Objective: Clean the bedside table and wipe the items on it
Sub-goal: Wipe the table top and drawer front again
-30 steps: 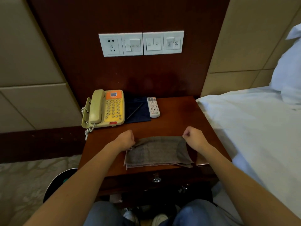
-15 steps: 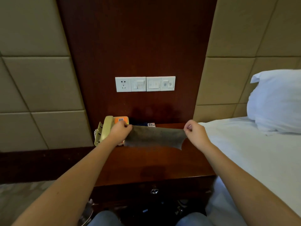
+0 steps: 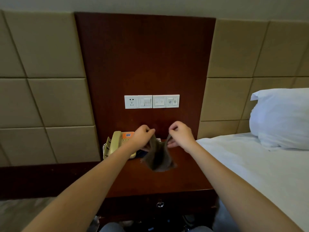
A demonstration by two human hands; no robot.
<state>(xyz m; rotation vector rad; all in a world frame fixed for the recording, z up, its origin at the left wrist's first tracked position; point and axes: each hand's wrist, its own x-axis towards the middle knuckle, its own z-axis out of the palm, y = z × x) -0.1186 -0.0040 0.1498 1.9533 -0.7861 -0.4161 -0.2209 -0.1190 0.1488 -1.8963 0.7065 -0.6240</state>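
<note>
A grey-brown fabric cloth (image 3: 158, 158) hangs doubled above the dark wooden bedside bench (image 3: 150, 183) — left hand (image 3: 143, 136) and right hand (image 3: 179, 133) near together, each grip pinched on a top corner. Likely folding it; next, lay it flat to wipe, minding the cream telephone (image 3: 115, 143).

Phone (image 3: 115, 143) keypad hidden by left hand (image 3: 142, 137); pillow (image 3: 280, 118) cut at rt edge.
</note>
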